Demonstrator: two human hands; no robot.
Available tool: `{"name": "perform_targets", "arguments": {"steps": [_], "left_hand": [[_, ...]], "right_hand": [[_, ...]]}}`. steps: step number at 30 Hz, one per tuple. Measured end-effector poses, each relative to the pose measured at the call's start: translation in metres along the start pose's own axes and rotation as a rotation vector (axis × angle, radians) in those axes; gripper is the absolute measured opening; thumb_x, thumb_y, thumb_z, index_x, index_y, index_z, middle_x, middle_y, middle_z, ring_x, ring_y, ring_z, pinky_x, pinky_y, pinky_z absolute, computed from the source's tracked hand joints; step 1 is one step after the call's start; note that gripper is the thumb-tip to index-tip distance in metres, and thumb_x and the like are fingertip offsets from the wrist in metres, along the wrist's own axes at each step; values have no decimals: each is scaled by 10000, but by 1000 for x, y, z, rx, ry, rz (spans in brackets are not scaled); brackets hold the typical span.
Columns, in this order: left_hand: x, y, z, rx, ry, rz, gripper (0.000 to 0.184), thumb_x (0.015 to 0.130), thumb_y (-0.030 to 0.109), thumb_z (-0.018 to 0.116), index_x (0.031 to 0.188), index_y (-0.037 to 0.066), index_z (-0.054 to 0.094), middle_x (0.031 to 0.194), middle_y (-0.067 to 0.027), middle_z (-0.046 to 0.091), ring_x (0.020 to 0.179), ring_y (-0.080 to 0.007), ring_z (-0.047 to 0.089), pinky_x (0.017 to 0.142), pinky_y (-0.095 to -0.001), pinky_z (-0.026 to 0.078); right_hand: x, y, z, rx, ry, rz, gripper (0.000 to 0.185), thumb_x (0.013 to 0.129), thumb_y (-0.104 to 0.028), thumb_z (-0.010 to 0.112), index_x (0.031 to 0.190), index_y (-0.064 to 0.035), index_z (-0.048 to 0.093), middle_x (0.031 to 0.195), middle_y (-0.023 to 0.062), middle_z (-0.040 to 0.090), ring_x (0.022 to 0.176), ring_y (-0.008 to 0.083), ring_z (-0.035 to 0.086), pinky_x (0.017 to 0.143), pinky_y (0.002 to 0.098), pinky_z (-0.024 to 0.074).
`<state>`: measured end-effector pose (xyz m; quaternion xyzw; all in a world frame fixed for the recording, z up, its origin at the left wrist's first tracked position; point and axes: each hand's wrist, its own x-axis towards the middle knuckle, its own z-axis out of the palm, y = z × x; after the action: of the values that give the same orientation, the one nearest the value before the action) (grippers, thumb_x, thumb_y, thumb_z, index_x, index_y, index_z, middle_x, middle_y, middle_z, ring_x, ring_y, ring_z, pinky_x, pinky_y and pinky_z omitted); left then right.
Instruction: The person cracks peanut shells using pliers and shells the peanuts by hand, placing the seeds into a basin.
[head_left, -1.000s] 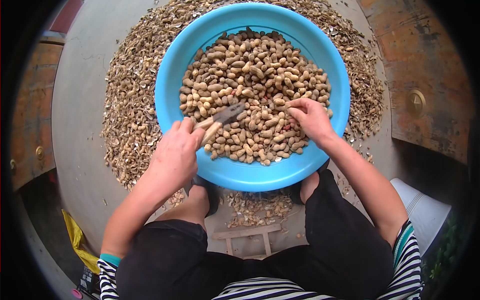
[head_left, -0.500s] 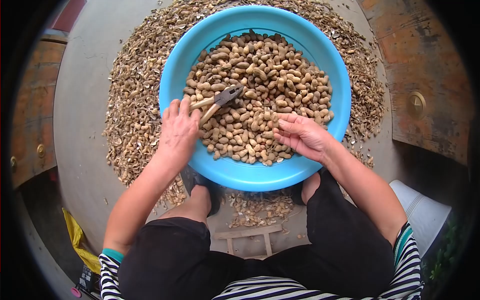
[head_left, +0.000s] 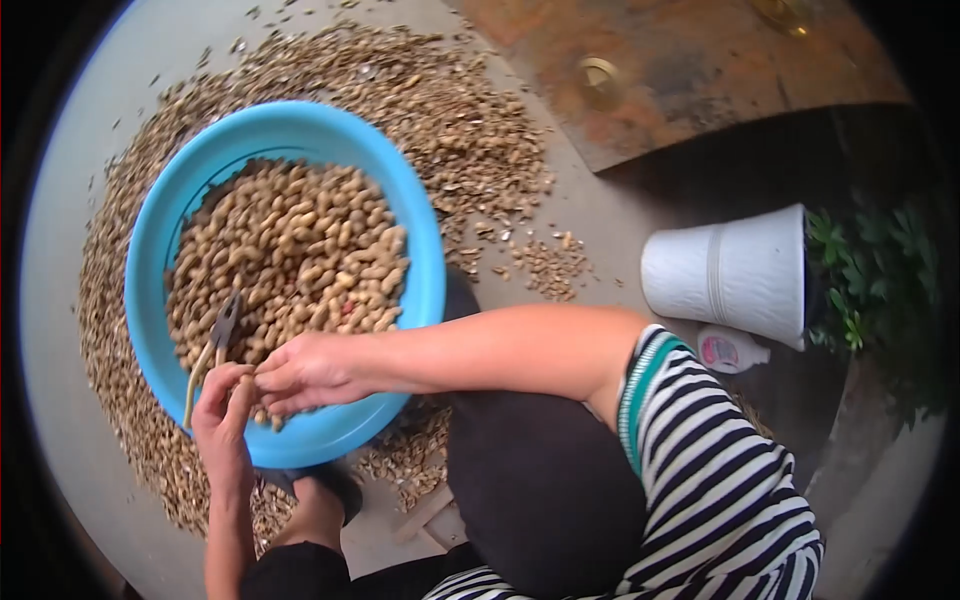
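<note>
One grey floor is being covered around the blue basin by one wide spread of peanut shells, too many to count. One brown panel, two round fittings showing on it, is being seen beyond the basin's upper right. The basin, one only, is being taken up by one heap of whole peanuts, uncountable, with a few reddish bits among them. One striped sleeve is being shown low and right of the basin. One white pot is being seen on its side, well right of the basin; one green plant is being placed just past it, farther from the basin.

Two hands are being brought together over the basin's lower left. The right hand is being held with fingers nearly together, tips meeting the left hand, whose fingers are being kept curled. Whether a peanut is being pinched between them cannot be told. One white bottle is being seen by the pot, well right of the basin. One pair of pliers is being held against the left hand, head over the basin's peanuts, handles parted; how firmly it is being gripped cannot be told.
</note>
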<state>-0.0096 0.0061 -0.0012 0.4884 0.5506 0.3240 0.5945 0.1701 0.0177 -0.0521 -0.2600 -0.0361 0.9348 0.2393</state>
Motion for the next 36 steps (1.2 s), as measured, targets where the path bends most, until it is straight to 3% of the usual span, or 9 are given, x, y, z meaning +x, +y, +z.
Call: {"name": "perform_targets", "arguments": {"steps": [4, 8, 12, 14, 16, 19, 22, 27, 36], "left_hand": [[0, 14, 4, 59, -19, 48, 192, 943, 162, 559, 1019, -5, 617, 1042, -27, 580, 959, -105, 536, 872, -253, 396], [0, 12, 2, 126, 67, 74, 202, 950, 169, 548, 1030, -4, 615, 916, -22, 628, 815, -86, 566, 789, -229, 431], [2, 8, 2, 84, 50, 63, 181, 956, 133, 523, 1018, -17, 604, 892, -31, 623, 831, -90, 576, 776, -230, 444], [3, 13, 9, 210, 13, 84, 177, 964, 118, 500, 1006, -29, 589, 885, -36, 612, 795, -93, 582, 720, -219, 456], [2, 16, 17, 198, 29, 77, 142, 955, 53, 483, 962, -29, 598, 857, -37, 600, 797, -94, 565, 720, -230, 458], [1, 18, 19, 357, -22, 186, 89, 885, -6, 545, 930, -41, 614, 871, -90, 590, 831, -177, 564, 743, -277, 442], [1, 22, 23, 399, -47, 263, 98, 858, 24, 585, 924, -40, 620, 863, -118, 604, 822, -224, 581, 732, -290, 450], [1, 24, 25, 469, -27, 233, 85, 837, 19, 601, 906, -23, 626, 797, -115, 602, 720, -234, 579, 640, -306, 452], [0, 5, 22, 713, -17, 532, 101, 745, -33, 630, 800, 20, 562, 757, -103, 509, 753, -285, 482, 637, -371, 411]], "right_hand": [[7, 4, 5, 96, -77, -63, 136, 896, -121, 619, 985, -20, 605, 927, 64, 625, 870, 166, 616, 845, 306, 528], [1, -1, 11, 55, -69, -70, 192, 888, -164, 641, 996, -9, 607, 953, 75, 624, 887, 184, 605, 862, 333, 523], [-8, -7, 16, 95, -80, -61, 259, 898, -231, 635, 1015, -1, 607, 988, 87, 625, 911, 190, 597, 878, 338, 509], [-8, -6, 12, 66, -136, -49, 312, 901, -281, 631, 1048, -7, 605, 1009, 93, 622, 934, 195, 593, 891, 337, 495], [-8, -5, 8, 86, -115, -37, 315, 900, -278, 633, 1076, -18, 603, 1025, 77, 622, 938, 187, 593, 890, 325, 497], [-24, -16, 12, 112, -87, 3, 252, 905, -218, 626, 1082, -40, 604, 1016, 67, 613, 957, 174, 589, 870, 327, 513], [-36, -25, 16, 50, -55, 23, 258, 913, -205, 612, 1083, -10, 602, 1023, 73, 620, 972, 161, 587, 879, 307, 513], [-35, -23, 15, 105, -29, 33, 256, 911, -173, 609, 1072, 26, 593, 1045, 81, 599, 968, 163, 587, 891, 315, 520], [-35, -20, 13, -79, 105, 107, 276, 902, -166, 619, 1107, 18, 600, 1102, 75, 605, 1007, 153, 580, 932, 306, 495]]}}
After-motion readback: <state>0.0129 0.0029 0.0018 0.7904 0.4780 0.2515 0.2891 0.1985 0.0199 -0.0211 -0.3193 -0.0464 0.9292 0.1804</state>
